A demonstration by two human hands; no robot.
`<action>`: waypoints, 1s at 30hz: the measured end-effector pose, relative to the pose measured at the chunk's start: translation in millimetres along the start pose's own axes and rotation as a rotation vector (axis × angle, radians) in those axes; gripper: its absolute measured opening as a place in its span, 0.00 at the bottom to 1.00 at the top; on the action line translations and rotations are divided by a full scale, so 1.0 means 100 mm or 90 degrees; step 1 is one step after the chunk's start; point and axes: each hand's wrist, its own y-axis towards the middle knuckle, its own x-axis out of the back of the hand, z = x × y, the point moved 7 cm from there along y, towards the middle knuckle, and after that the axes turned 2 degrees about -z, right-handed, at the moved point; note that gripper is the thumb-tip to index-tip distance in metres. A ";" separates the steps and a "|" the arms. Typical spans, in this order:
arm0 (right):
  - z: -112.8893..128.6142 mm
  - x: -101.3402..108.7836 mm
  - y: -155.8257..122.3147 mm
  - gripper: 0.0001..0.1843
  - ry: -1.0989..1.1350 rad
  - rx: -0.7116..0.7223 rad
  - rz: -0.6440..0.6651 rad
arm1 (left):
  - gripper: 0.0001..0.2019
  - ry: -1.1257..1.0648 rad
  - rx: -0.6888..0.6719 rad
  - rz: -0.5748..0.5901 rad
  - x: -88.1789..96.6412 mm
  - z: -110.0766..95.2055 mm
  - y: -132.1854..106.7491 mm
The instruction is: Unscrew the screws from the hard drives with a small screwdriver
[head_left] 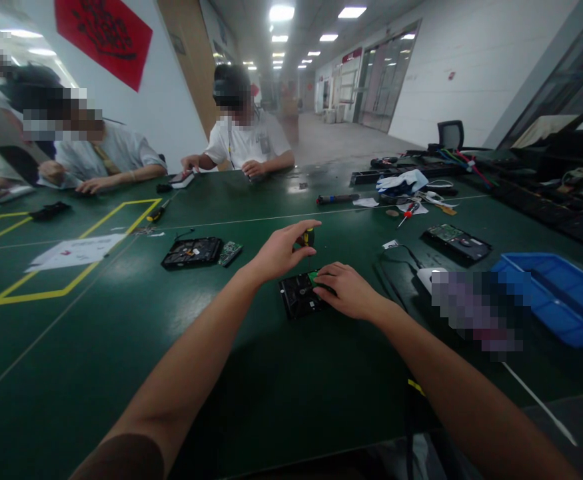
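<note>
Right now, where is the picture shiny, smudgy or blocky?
Head view: glare brightens the green table left of the left forearm; head view: the far hallway looks hazy; head view: blocky squares hide much of the white thing beside the blue tray.

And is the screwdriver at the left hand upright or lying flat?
Upright: the screwdriver has its handle up at the left hand, its thin shaft pointing down toward the black hard drive.

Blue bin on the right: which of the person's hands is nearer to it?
Right. The right hand is on the hard drive, left of the blue bin; the left hand, at the screwdriver, is farther left.
</note>
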 end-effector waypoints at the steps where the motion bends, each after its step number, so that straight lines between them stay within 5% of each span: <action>1: 0.00 0.00 0.00 0.17 -0.001 0.000 0.001 | 0.26 0.016 0.001 -0.007 0.01 0.00 0.00; 10: -0.02 -0.01 0.00 0.17 0.005 0.001 -0.006 | 0.30 -0.048 -0.003 0.012 -0.01 0.02 -0.02; 30: -0.02 -0.01 0.00 0.17 0.005 0.003 -0.007 | 0.24 0.076 0.016 -0.052 0.03 0.01 0.01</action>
